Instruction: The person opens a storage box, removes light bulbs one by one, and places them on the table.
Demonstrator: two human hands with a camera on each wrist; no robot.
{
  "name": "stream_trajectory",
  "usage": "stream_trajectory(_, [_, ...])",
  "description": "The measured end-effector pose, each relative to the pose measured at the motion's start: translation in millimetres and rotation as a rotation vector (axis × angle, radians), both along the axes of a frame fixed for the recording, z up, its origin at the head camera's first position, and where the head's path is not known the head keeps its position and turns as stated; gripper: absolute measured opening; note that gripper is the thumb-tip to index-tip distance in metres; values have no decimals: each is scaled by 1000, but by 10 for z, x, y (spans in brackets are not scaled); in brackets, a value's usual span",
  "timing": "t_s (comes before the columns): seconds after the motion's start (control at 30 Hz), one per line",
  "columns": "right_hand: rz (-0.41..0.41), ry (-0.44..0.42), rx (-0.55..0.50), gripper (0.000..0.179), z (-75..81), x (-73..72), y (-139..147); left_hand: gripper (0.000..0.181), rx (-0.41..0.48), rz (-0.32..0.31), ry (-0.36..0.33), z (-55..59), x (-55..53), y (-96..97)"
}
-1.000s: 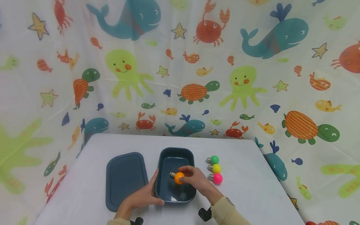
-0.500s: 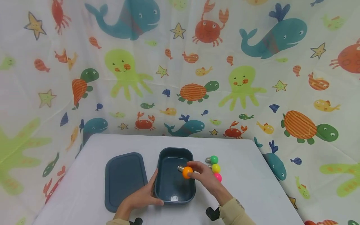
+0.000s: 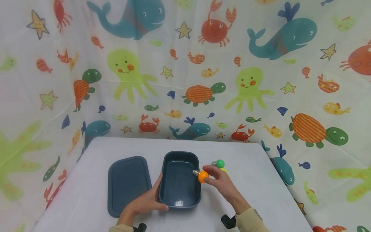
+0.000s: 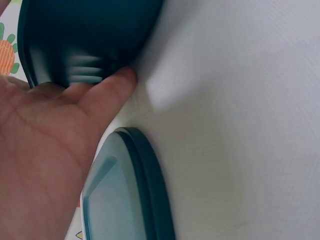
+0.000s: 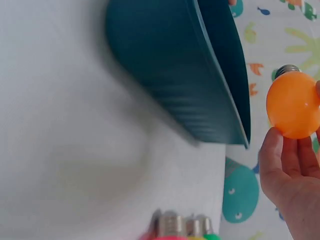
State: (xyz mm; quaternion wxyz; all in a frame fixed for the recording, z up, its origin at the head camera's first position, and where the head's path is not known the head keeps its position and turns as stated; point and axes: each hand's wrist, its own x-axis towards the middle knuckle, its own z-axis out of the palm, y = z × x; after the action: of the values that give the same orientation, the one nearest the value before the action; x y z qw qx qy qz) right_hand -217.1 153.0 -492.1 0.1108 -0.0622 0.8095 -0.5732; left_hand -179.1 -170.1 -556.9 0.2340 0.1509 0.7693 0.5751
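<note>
My right hand (image 3: 222,183) pinches an orange light bulb (image 3: 203,177) between thumb and fingertips, its metal base pointing left over the right rim of a dark blue box (image 3: 179,178). In the right wrist view the bulb (image 5: 294,105) is held in the air beside the box wall. My left hand (image 3: 145,203) rests against the box's near left corner, fingers along the left wall and thumb along the front. The left wrist view shows these fingers against the outer wall (image 4: 90,35); their tips are partly hidden. Nothing is visible inside the box.
A flat blue lid (image 3: 127,187) lies left of the box. To the right lie a green bulb (image 3: 220,163) and a partly hidden yellow bulb (image 3: 223,169). A pink bulb (image 5: 170,227) shows at the right wrist view's bottom edge. Behind the white table (image 3: 255,187) hangs a sea-animal curtain (image 3: 185,74).
My right hand has moved rightward and slightly away from me with the orange bulb, from over the box's middle to its right rim, covering the pink bulb. My left hand has stayed at the box.
</note>
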Motion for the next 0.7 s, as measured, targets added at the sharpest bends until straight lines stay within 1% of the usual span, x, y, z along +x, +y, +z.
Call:
stream_trajectory(0.07, [-23, 2, 0, 43, -11, 7, 41, 132, 3, 2, -6, 11, -2, 4])
stream_trajectory(0.17, [-37, 2, -7, 43, -15, 23, 111, 132, -2, 4, -7, 25, 0, 11])
stream_trajectory(0.37, [-39, 6, -5, 44, -4, 55, 253, 132, -8, 11, -12, 49, -2, 6])
stream_trajectory(0.5, [-55, -1, 9, 44, -21, 64, 325, 133, -23, 13, -2, 38, -13, -8])
stream_trajectory(0.7, [-70, -8, 23, 44, -27, 107, 424, 132, -24, 7, 7, 13, -21, -24])
